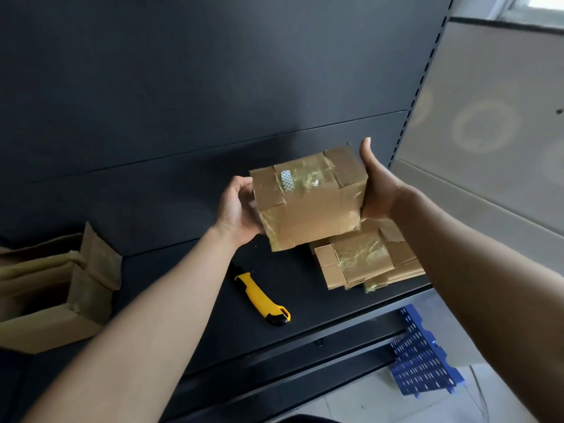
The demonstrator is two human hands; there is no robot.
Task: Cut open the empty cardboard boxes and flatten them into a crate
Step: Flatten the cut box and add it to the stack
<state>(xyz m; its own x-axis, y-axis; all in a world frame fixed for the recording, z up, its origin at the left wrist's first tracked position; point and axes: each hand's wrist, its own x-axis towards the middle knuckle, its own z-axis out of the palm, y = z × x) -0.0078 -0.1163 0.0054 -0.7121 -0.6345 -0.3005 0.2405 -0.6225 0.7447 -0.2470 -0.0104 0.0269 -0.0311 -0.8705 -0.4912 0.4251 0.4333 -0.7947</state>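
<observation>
A small taped cardboard box (309,198) is held in the air above a dark shelf (189,282). My left hand (236,209) grips its left side and my right hand (377,187) presses flat against its right side. The box is sealed with clear, glossy tape. Under its right corner lies a stack of flattened, taped cardboard boxes (366,259) on the shelf. A yellow and black utility knife (263,296) lies on the shelf in front of the box, between my forearms.
At the left edge an opened larger cardboard box (61,288) rests with its flaps up. A blue perforated plastic crate (422,358) sits on the floor below the shelf's right front. The shelf's dark back panel rises behind everything.
</observation>
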